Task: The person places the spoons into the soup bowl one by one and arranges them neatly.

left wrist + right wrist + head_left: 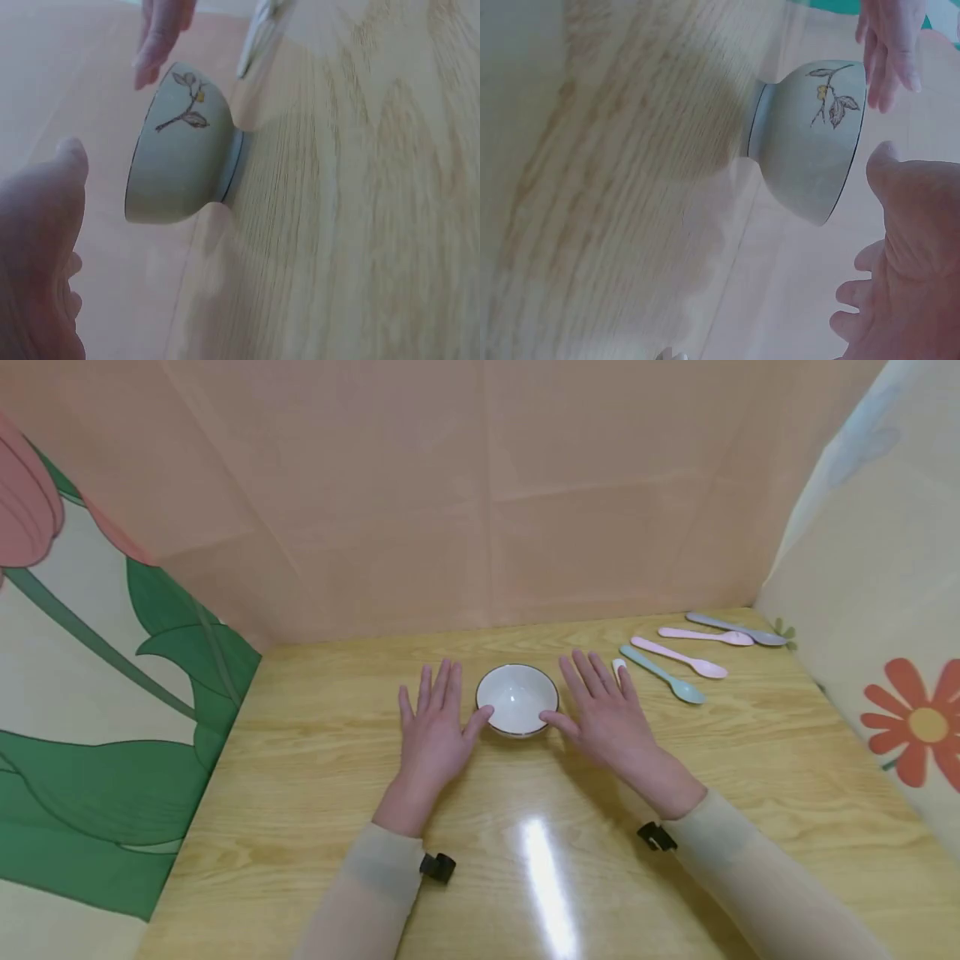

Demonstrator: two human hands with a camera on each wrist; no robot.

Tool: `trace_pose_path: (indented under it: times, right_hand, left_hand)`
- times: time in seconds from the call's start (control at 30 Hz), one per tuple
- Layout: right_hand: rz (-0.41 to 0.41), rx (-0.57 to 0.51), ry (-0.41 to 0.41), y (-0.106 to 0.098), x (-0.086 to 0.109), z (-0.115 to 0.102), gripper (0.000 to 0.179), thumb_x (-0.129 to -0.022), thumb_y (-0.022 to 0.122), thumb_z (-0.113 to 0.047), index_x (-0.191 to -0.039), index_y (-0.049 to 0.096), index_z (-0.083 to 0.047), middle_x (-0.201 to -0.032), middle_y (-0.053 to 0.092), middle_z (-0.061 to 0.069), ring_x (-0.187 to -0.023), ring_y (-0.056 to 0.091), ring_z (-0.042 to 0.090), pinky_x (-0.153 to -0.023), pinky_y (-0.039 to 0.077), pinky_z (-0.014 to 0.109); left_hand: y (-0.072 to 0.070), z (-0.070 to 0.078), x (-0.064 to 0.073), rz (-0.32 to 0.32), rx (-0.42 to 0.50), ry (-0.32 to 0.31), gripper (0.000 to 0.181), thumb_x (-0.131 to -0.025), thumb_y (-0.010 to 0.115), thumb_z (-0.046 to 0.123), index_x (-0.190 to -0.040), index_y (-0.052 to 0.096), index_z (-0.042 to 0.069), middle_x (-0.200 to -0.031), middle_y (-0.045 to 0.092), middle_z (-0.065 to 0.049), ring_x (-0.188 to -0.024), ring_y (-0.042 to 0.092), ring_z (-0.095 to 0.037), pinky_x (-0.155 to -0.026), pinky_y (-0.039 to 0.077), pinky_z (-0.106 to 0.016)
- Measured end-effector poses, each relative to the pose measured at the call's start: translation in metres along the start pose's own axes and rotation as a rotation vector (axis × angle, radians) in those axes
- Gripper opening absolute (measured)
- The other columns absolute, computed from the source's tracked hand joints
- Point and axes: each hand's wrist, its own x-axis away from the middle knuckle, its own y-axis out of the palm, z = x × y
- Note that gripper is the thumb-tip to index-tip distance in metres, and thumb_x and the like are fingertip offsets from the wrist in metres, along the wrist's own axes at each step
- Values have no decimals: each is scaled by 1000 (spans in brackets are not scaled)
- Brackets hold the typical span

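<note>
A white bowl (517, 693) with a dark rim stands upright on the wooden table, between the two hands. In the left wrist view the bowl (180, 150) shows a painted leafy twig on its outer wall. To its left, my left hand (437, 731) is held palm down with fingers straight, the thumb tip overlapping the rim in the head view. On the other side my right hand (611, 718) mirrors it, fingers extended and thumb pointing at the bowl. Both wrist views show a gap between thumb and bowl. Neither hand holds anything.
Right of the right hand lie a teal spoon (662, 673), a pink spoon (678, 657), a pink fork (705, 635) and a grey utensil (735, 628). A white handle end (618, 668) shows behind the right fingers. A peach cloth (480, 493) hangs along the back edge.
</note>
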Motion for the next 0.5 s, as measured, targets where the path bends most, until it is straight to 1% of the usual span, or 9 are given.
trace_pose_path:
  times: [0.1, 0.17, 0.33, 0.5]
  right_hand:
    - [-1, -5, 3, -1, 0, 1, 93, -112, 57, -59, -177, 18, -6, -182, 16, 23, -168, 10, 44, -132, 7, 70]
    - [-5, -11, 5, -2, 0, 2, 93, -112, 56, -59, -177, 17, -6, -182, 15, 23, -168, 9, 44, -132, 6, 70]
    - [-14, -33, 16, -3, 0, 4, 93, -113, 54, -60, -178, 14, -7, -182, 14, 23, -168, 7, 43, -131, 5, 71]
    - [-8, -51, 26, -2, 0, 8, 93, -113, 55, -59, -178, 14, -7, -182, 14, 23, -168, 7, 44, -131, 4, 72]
  left_hand:
    - [1, 2, -2, 14, 30, 1, 93, -111, 33, 74, -179, 11, 15, -185, 4, -4, -170, -4, -32, -131, -9, -67]
    - [2, 3, -3, 17, 48, -1, 92, -112, 34, 73, -179, 11, 14, -185, 4, -3, -170, -3, -32, -131, -9, -67]
    - [6, 5, -5, 9, 94, -14, 92, -112, 35, 72, -179, 7, 15, -185, 3, -2, -170, -7, -28, -132, -10, -65]
    - [12, 6, -7, 10, 134, -22, 93, -112, 37, 71, -179, 8, 14, -185, 4, -2, -170, -5, -27, -132, -8, -65]
